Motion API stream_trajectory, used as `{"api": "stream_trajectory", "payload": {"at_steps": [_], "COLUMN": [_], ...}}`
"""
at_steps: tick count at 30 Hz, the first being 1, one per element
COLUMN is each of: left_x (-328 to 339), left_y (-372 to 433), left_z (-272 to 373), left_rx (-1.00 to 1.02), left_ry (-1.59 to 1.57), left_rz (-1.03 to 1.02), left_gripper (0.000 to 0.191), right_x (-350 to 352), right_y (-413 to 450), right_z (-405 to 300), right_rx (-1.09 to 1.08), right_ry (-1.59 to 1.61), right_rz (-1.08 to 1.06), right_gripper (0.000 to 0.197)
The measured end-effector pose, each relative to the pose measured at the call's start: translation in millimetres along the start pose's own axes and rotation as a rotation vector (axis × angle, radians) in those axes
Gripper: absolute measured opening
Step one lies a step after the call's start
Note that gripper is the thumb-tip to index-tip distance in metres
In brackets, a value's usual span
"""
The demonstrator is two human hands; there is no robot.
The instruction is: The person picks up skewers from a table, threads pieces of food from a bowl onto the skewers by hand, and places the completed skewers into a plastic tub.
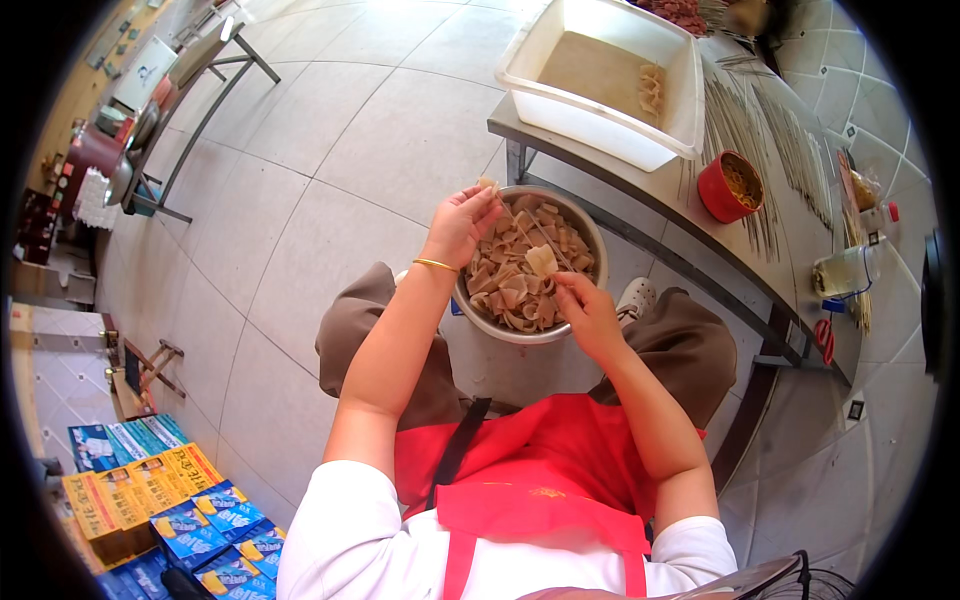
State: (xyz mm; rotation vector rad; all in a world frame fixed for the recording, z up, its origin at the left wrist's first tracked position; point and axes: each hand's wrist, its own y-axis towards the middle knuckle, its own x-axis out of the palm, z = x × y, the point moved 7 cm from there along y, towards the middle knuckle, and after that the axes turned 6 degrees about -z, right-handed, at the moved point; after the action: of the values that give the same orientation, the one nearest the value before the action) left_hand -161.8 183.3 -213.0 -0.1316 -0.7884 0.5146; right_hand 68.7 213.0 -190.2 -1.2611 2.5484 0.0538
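Note:
My left hand point(463, 223) is pinched on a small beige food piece point(487, 182) over the rim of a round metal basin point(602, 259). A thin skewer point(512, 218) slants from those fingertips down toward my right hand point(589, 309). The right thumb and fingers grip the edge of a pale, flat food slice point(541, 260). A second thin skewer point(546, 235) runs close to that slice; where it ends is hard to tell. Below both hands, curled brownish food slices point(510, 292) fill the basin, which is between my knees.
A white plastic tub point(592, 124) with a few skewered slices point(651, 90) sits on the metal table point(757, 281) at right. Beside it are many loose skewers point(795, 157), a red container point(720, 191), a clear jug point(840, 274) and red-handled scissors point(824, 341). Stacked cartons point(150, 480) are at lower left.

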Motion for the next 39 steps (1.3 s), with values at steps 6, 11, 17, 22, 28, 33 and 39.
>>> {"api": "stream_trajectory", "payload": {"at_steps": [6,11,17,22,28,33,39], "left_x": [7,7,8,10,4,3,18], "left_y": [-2,-1,-2,-3,1,-1,-2], "left_z": [0,2,-3,-7,0,12,17], "left_rx": [-0.005,-0.031,-0.139,-0.086,0.013,0.195,0.300], "left_ry": [0.053,0.136,0.297,0.243,0.209,0.341,0.724], "left_rz": [-0.027,-0.049,-0.084,-0.032,0.000,0.062,0.028], "left_gripper": [0.013,0.013,0.015,0.016,0.018,0.016,0.014], "right_x": [0,-2,-4,-5,-4,-6,-8], "right_y": [1,0,0,2,3,2,2], "right_z": [6,5,7,5,0,2,1], "right_rx": [0.012,0.031,0.034,0.071,0.046,0.052,0.053], "right_ry": [0.044,0.066,0.061,0.087,0.035,0.013,-0.002], "right_rz": [0.004,-0.005,-0.002,0.009,0.008,0.004,0.018], "right_gripper": [0.022,0.022,0.021,0.022,0.022,0.022,0.020]}}
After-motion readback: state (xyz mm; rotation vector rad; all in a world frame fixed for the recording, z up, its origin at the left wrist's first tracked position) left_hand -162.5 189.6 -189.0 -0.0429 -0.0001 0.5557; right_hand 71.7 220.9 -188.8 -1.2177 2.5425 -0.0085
